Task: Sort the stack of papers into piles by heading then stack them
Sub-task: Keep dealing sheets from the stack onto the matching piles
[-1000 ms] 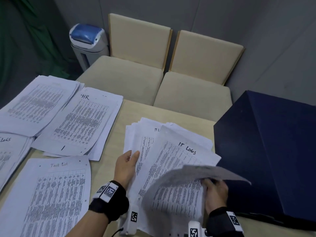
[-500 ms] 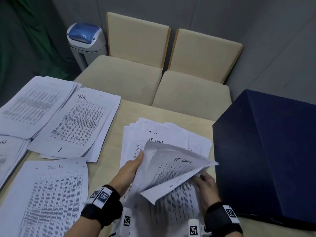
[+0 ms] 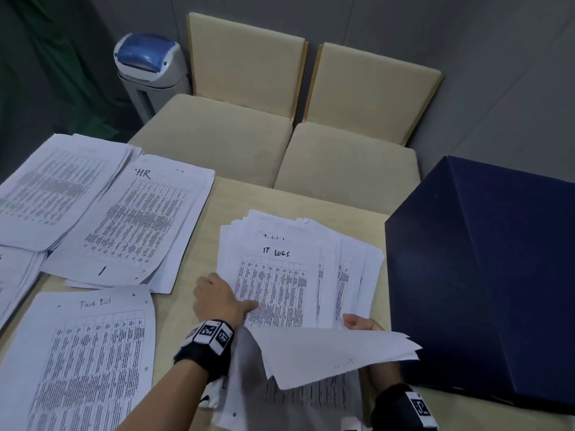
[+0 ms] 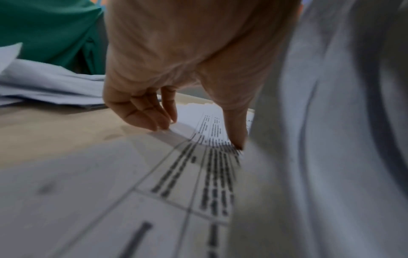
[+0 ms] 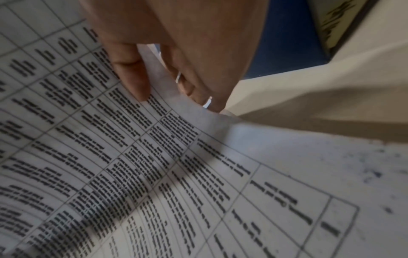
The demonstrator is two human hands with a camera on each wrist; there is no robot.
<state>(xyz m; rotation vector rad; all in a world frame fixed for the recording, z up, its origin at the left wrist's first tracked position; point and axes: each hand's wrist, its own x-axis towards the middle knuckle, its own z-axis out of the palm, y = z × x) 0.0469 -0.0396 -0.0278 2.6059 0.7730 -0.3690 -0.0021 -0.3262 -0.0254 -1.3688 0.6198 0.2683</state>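
Head view, bench (image 3: pixel 186 306) light wood. Unsorted stack of papers (image 3: pixel 298 275) sits at centre, fanned loosely; top sheet headed "IT Logs".

Left hand (image 3: pixel 217 298) lies at the stack's 8 o'clock edge: thumb pressed flat on the top sheet, fingers curled down at the paper's left margin. The left wrist view shows the fingertips (image 4: pixel 154 122) touching the sheet edge and the thumb tip on the printed table; nothing is pinched.

Right hand (image 3: pixel 357 323) at the stack's 5 o'clock pinches lifted sheets (image 3: pixel 326 353), which curl toward the person, blank backs up. The right wrist view shows the thumb on the printed side and the fingers behind it.

Sorted piles: "HR" pile (image 3: pixel 133 222) at 10 o'clock of the stack; "Task List" pile (image 3: pixel 84 362) at 8 o'clock; a further pile (image 3: pixel 53 191) beyond HR, heading unreadable.

Dark blue box (image 3: pixel 482 275) at 3 o'clock, just beside the stack. Two beige chairs (image 3: pixel 280 135) at 12 o'clock; bin with blue lid (image 3: pixel 149 60) at 11 o'clock.
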